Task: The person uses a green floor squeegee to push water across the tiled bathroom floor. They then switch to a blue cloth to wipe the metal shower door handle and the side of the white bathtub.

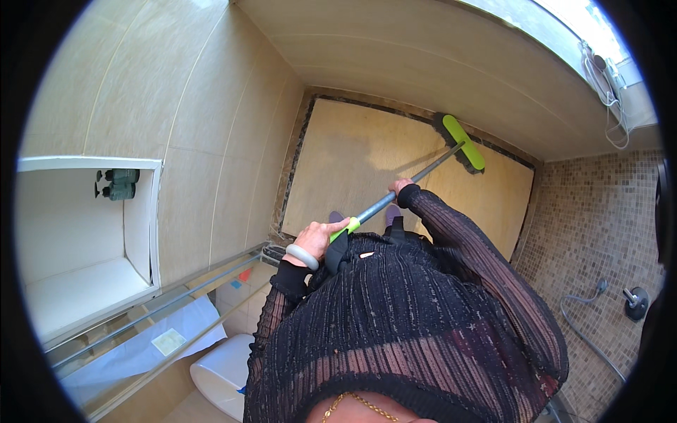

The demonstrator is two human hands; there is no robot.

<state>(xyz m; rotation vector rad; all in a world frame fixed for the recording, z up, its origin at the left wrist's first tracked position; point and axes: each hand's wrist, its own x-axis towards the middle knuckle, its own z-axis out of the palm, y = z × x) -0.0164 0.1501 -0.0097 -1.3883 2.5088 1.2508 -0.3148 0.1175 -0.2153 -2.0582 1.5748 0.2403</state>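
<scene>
A long-handled floor brush slants from my waist to the far right of the floor. Its metal pole (434,168) ends in a lime-green head (464,143) with dark bristles, lying close to the far wall. My left hand (314,240), a pale bangle at the wrist, is closed round the green grip (344,229) at the pole's upper end. Further down the pole, my right hand (400,185) is wrapped about the metal. Between my hands and below the pole, the tips of my purple shoes (393,210) show on the tiled floor (338,151).
Tiled walls with a dark floor border enclose this corner. At left is a white recessed niche (84,289) holding dark green objects (121,185); below it run metal rails (159,310). A white toilet (218,374) stands behind-left. Along the mosaic wall hang a shower hose (592,328) and tap (636,303).
</scene>
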